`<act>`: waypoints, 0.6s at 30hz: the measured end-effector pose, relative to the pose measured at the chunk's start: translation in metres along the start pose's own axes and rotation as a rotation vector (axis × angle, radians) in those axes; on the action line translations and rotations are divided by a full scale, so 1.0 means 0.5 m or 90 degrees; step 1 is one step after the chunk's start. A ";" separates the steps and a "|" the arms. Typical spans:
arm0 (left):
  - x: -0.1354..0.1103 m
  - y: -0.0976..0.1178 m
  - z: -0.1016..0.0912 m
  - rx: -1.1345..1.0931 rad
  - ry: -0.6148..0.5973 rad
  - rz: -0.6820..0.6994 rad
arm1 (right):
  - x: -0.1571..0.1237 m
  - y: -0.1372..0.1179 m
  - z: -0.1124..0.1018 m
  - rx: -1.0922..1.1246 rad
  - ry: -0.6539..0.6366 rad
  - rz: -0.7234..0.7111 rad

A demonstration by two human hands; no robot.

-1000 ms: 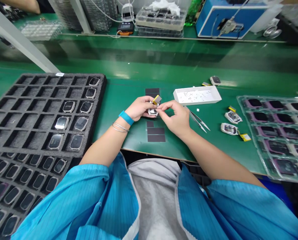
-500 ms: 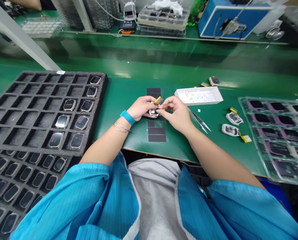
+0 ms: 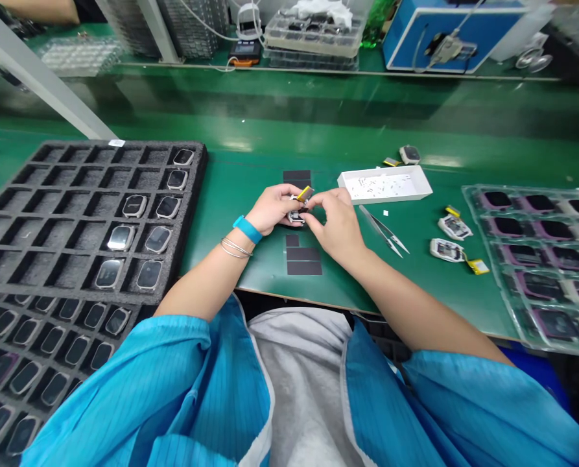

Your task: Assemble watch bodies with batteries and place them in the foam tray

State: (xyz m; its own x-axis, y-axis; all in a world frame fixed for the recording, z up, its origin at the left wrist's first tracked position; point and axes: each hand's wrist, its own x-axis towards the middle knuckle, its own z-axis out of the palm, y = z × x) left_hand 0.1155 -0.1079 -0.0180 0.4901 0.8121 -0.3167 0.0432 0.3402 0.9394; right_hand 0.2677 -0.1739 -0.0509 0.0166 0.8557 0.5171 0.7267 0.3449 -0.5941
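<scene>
Because this small metal watch case [image 3: 296, 217] looks light and fragile, I am holding it by its edges rather than its face; my left hand [image 3: 272, 209] is curled nearly shut around it, with the blue wristband [image 3: 247, 229] and bangles [image 3: 235, 248] showing on my arm; the yellow-edged battery [image 3: 305, 193] is sticking up at its top edge, looking thin and easy to bend; my right hand [image 3: 338, 224] is almost closed, its fingertips [image 3: 309, 218] touching the case, though I cannot tell whether they are gripping anything; both hands are hovering over the green bench mat [image 3: 264, 175], between the foam tray [image 3: 199, 194] and the tweezers [image 3: 384, 230].
</scene>
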 end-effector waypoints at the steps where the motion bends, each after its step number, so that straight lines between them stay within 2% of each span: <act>1: 0.000 -0.001 0.002 0.004 0.003 0.001 | 0.002 0.006 0.000 -0.002 0.018 0.008; 7: -0.003 -0.001 0.004 0.021 -0.031 -0.019 | 0.022 0.030 -0.009 0.144 -0.022 0.064; 12: 0.002 -0.002 -0.010 -0.056 -0.124 -0.036 | 0.024 0.021 -0.013 0.137 0.058 0.072; 18: 0.004 -0.010 0.010 0.015 -0.045 -0.039 | 0.017 0.014 -0.005 0.125 0.050 0.071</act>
State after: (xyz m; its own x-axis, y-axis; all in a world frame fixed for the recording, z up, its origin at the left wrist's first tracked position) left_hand 0.1208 -0.1104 -0.0228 0.5457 0.7543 -0.3650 0.0954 0.3768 0.9213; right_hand 0.2745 -0.1651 -0.0491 0.1481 0.8627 0.4835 0.5703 0.3249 -0.7545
